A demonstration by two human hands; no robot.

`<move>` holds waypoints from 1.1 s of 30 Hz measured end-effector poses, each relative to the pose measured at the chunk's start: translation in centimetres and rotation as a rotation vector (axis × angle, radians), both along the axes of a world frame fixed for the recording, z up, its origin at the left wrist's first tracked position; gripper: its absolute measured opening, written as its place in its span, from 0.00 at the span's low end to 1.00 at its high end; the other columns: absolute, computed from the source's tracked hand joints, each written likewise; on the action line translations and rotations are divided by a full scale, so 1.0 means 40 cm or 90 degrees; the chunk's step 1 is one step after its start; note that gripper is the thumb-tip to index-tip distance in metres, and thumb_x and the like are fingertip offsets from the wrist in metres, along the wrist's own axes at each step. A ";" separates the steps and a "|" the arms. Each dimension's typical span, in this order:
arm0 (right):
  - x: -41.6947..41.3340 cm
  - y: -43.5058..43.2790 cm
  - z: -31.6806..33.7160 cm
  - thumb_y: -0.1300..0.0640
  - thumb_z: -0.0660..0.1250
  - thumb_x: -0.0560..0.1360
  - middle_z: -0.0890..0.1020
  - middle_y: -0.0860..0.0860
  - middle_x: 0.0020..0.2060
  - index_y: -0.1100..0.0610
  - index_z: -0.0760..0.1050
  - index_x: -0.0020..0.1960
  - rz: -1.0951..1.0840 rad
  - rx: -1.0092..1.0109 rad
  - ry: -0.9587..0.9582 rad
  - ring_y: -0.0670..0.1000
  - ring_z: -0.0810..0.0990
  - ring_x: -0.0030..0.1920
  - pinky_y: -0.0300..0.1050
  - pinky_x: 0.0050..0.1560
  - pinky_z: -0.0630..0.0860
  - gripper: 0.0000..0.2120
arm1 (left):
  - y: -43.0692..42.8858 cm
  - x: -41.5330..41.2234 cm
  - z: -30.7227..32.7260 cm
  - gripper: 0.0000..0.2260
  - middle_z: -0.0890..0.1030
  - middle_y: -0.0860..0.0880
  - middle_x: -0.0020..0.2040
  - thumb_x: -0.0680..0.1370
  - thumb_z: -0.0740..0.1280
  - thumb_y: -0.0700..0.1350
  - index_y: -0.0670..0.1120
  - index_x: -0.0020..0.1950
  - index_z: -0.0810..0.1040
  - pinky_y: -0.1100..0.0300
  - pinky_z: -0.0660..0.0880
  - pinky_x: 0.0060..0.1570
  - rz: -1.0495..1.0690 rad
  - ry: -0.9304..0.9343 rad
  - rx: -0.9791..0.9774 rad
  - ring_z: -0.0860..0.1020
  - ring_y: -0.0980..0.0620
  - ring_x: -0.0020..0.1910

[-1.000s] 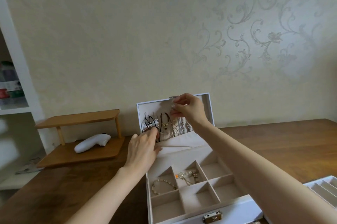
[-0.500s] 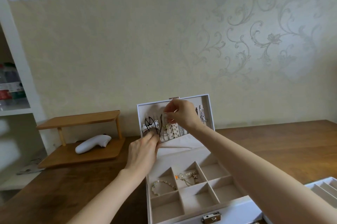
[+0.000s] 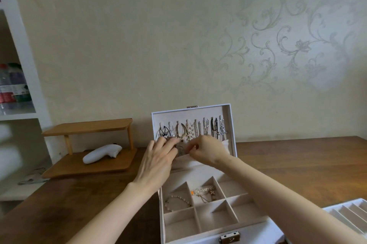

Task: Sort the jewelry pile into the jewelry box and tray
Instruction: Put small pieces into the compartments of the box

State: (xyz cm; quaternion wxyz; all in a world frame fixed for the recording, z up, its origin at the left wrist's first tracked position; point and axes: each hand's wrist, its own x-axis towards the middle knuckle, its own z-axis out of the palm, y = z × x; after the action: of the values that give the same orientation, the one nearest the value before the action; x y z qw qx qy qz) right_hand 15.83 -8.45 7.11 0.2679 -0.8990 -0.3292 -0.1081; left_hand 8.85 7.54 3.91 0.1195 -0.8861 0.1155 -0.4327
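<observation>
Your right hand (image 3: 206,152) has dropped from the row of hooks near the top of the lid (image 3: 228,113) to the fabric pocket (image 3: 226,147) along its lower edge. There it meets your left hand (image 3: 156,162), which has stayed low at the left end of the pocket. I judge that the necklace (image 3: 187,131) is now hooked and only its loose end remains to be tucked away. The hands are close together, almost touching. The right fingertips are curled into a pinch on what looks like the necklace's lower end, though it is too small to be sure. The left fingers lie nearly straight over the hanging ends beside it. The necklace hangs inside the open lid of the jewelry box (image 3: 198,238), among the other hung chains (image 3: 205,130). Its long axis runs vertically, top on a hook and free end pointing down towards the pocket. Below, a beaded bracelet (image 3: 176,203) lies in a left compartment, and the tray (image 3: 349,216) sits at your right. The pile is out of view.
</observation>
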 end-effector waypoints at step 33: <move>-0.023 -0.013 -0.051 0.63 0.57 0.73 0.79 0.53 0.26 0.51 0.73 0.60 0.092 0.088 0.116 0.46 0.73 0.20 0.34 0.24 0.69 0.18 | 0.013 -0.032 -0.012 0.21 0.80 0.44 0.45 0.54 0.78 0.37 0.47 0.45 0.81 0.52 0.59 0.40 0.106 0.054 0.093 0.74 0.44 0.44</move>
State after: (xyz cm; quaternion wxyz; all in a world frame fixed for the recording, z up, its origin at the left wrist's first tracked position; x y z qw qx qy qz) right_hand 14.93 -8.96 5.06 0.3653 -0.8584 -0.3590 -0.0286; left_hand 7.56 8.05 3.45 0.2143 -0.8989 0.0779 -0.3740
